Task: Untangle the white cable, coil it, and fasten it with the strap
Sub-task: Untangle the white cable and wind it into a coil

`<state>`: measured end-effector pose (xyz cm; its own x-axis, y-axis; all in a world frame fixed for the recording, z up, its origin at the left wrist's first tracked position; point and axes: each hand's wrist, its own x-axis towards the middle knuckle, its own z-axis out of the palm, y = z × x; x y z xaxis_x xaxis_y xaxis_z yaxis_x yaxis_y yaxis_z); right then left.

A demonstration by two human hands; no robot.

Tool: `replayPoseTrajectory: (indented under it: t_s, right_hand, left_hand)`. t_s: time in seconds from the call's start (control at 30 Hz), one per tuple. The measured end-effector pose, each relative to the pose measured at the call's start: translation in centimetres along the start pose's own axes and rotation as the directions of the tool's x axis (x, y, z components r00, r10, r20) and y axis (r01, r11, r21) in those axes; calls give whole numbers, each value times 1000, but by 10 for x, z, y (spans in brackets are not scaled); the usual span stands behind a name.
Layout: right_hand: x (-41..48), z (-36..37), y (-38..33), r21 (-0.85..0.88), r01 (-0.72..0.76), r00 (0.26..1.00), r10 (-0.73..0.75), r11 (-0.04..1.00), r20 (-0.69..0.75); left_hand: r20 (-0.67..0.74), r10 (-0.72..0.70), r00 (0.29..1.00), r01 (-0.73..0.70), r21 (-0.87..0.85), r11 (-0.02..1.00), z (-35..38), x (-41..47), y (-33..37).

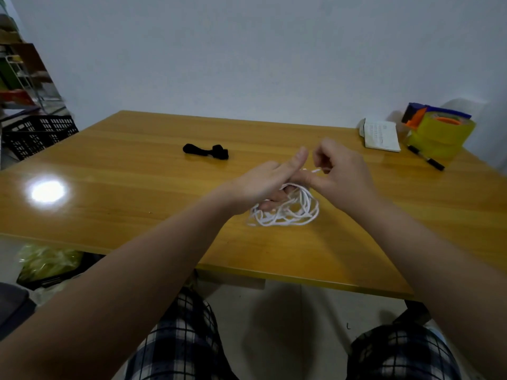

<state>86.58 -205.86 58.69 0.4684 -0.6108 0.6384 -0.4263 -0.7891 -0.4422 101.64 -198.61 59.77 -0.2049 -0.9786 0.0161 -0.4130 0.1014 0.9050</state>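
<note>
Tangled white cable [285, 216]: mid wooden tabletop [131, 171] | black fabric strap [205, 151]: behind cable, to its left, apart | white paper booklet [380, 134]: far right corner | yellow tape roll [439, 137]: just right of booklet | black marker pen [425, 157]: before both | black slatted crate [38, 135]: beyond tabletop's left edge

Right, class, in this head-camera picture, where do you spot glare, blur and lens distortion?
Head view: a round glare patch washes out the table at the left; the right hand pinching the white cable is smeared by motion blur; also in the head view, the wide lens tilts the shelves at the left edge, and the black strap shows no detail.
</note>
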Motion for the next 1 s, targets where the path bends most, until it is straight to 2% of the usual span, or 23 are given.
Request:
replayPoseTrajectory:
  t_s: [0.07, 0.17, 0.2, 0.27, 0.3, 0.33, 0.43, 0.5, 0.6, 0.63, 0.7, 0.77, 0.83, 0.87, 0.9, 1.0]
  right_hand:
    - [1, 2, 3, 219, -82, 996, 73, 972, 51]
    - [-2, 12, -3, 514, -308, 944, 191, 801, 269]
    - [-2, 15, -4, 599, -420, 903, 247, 682, 352]
    - [-2, 18, -9, 706, -627, 777, 334, 328, 534]
    - [-3, 19, -11, 716, -673, 725, 357, 185, 589]
    - [-4, 21, -12, 716, -689, 699, 370, 116, 612]
    - [-6, 27, -13, 753, -636, 738, 417, 170, 530]
    - [-7, 33, -15, 772, -598, 764, 447, 217, 466]
    - [-11, 46, -31, 635, -572, 810, 481, 518, 337]
    - [-14, 53, -38, 588, -562, 815, 510, 582, 275]
    - [-17, 66, -47, 544, -558, 802, 577, 626, 158]
    - [-18, 76, -47, 515, -521, 814, 578, 681, 59]
    - [-14, 78, -40, 492, -441, 862, 507, 751, -2]
    - [-11, 76, -35, 499, -398, 886, 464, 770, -9]
    - [-8, 74, -29, 525, -357, 907, 420, 773, -1]
    - [-1, 73, -19, 573, -271, 945, 326, 774, 7]
  left_hand:
    - [62, -52, 997, 66, -246, 967, -1, 0, -5]
    - [145, -43, 988, 112, -515, 850, 4, 5, -7]
    - [152, -40, 988, 120, -569, 814, 6, 8, -8]
    - [139, -55, 989, 129, -612, 780, 6, 12, -9]
    - [113, -70, 991, 125, -602, 789, 6, 14, -11]
    - [70, -87, 994, 111, -573, 812, 4, 15, -13]
    - [-139, -183, 973, 95, -481, 872, -1, 16, -17]
    - [-306, -256, 917, 88, -470, 878, -4, 18, -19]
    - [-526, -257, 811, 81, -335, 939, -6, 27, -29]
    - [-573, -233, 786, 66, -298, 952, -4, 29, -32]
    - [-620, -177, 764, 1, -275, 962, 2, 34, -42]
    - [-641, -145, 754, -68, -295, 953, 4, 36, -47]
    - [-645, -162, 747, -57, -305, 951, -1, 36, -50]
    - [-614, -181, 769, -53, -344, 938, -5, 34, -50]
    - [-553, -217, 805, -52, -429, 902, -8, 32, -49]
    - [-284, -308, 908, 4, -728, 685, -16, 24, -46]
